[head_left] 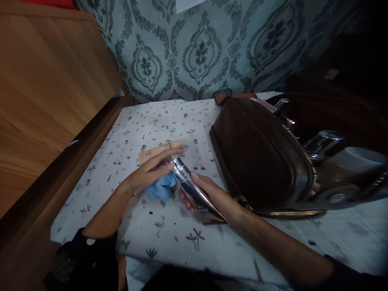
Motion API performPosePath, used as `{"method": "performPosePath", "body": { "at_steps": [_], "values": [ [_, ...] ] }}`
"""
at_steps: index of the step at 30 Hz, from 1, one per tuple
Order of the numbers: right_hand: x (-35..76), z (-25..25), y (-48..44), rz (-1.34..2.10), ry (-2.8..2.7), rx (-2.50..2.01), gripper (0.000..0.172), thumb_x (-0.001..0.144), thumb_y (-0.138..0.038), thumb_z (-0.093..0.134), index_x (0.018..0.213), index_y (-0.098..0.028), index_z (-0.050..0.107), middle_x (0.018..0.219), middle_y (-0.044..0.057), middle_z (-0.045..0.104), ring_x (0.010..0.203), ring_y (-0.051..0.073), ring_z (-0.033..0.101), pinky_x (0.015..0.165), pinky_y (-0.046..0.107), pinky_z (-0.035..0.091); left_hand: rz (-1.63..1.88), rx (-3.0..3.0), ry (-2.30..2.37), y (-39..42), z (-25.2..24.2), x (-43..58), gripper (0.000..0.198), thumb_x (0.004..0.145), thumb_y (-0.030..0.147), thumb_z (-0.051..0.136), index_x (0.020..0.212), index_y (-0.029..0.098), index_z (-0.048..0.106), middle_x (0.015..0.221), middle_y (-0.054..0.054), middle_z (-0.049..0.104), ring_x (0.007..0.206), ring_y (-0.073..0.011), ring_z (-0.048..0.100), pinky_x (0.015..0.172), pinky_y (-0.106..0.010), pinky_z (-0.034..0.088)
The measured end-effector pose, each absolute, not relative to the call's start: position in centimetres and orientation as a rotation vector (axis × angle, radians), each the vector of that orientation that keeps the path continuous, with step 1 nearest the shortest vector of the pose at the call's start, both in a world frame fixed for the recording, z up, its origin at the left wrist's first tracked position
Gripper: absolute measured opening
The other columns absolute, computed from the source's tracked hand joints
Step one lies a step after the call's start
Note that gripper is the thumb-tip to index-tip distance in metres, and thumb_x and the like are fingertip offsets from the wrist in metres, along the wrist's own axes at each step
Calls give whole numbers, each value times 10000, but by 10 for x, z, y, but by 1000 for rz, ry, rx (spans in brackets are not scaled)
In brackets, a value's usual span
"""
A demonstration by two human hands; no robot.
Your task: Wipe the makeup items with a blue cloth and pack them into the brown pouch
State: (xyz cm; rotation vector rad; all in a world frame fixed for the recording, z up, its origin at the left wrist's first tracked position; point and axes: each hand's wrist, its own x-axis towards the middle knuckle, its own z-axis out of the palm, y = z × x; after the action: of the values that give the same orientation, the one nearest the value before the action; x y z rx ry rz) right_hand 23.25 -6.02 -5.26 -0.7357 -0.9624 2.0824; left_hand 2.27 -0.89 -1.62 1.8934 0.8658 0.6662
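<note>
My right hand (pixel 214 190) is wrapped round a shiny metallic cosmetic tube (pixel 200 202), held at a slant with its silver cap toward my left hand. A crumpled blue cloth (pixel 160 190) hangs under my left hand (pixel 151 169), gripped between the thumb and the palm side, with the fingers stretched forward. The cloth is close to the capped end; whether it touches the cap I cannot tell. Just beyond my left hand a peach tube (pixel 147 154) lies on the printed sheet, partly covered by the fingers.
To the right stands an unzipped dark brown leather bag (pixel 257 149) with shiny-capped bottles (pixel 325 141) inside. A white patterned sheet (pixel 169 117) covers the surface. A wooden panel (pixel 51 72) rises at the left, and a damask-patterned wall covering (pixel 200 52) is behind.
</note>
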Motion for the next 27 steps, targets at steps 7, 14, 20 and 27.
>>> {"method": "performPosePath", "body": {
  "at_steps": [7, 14, 20, 27],
  "values": [
    [231, -51, -62, 1905, -1119, -820, 456, 761, -606, 730, 899, -191, 602, 617, -54, 518, 500, 79, 428, 460, 210, 347, 727, 1821, 917, -11, -17, 26, 369, 909, 530, 596, 1058, 201, 675, 963, -63, 681, 852, -188, 621, 743, -296, 513],
    [234, -54, -62, 1830, -1247, -866, 442, 802, -547, 712, 1071, -215, 600, 655, -51, 570, 498, 94, 488, 472, 224, 397, 748, 1778, 946, -8, -22, 29, 445, 864, 622, 593, 799, 183, 623, 718, -18, 589, 665, -146, 548, 618, -265, 463],
    [235, -53, -62, 2170, -943, -679, 426, 824, -597, 663, 957, -205, 561, 800, 75, 725, 697, 219, 711, 674, 367, 573, 762, 1715, 876, -10, -15, 30, 332, 877, 504, 641, 1016, 210, 707, 985, -68, 708, 869, -194, 648, 803, -325, 520],
    [237, -50, -62, 2107, -1017, -819, 467, 766, -549, 758, 1025, -189, 611, 770, 15, 686, 615, 139, 647, 553, 253, 517, 807, 1610, 971, -8, -20, 30, 378, 837, 560, 660, 925, 194, 691, 816, -37, 667, 704, -158, 599, 668, -286, 494]
  ]
}}
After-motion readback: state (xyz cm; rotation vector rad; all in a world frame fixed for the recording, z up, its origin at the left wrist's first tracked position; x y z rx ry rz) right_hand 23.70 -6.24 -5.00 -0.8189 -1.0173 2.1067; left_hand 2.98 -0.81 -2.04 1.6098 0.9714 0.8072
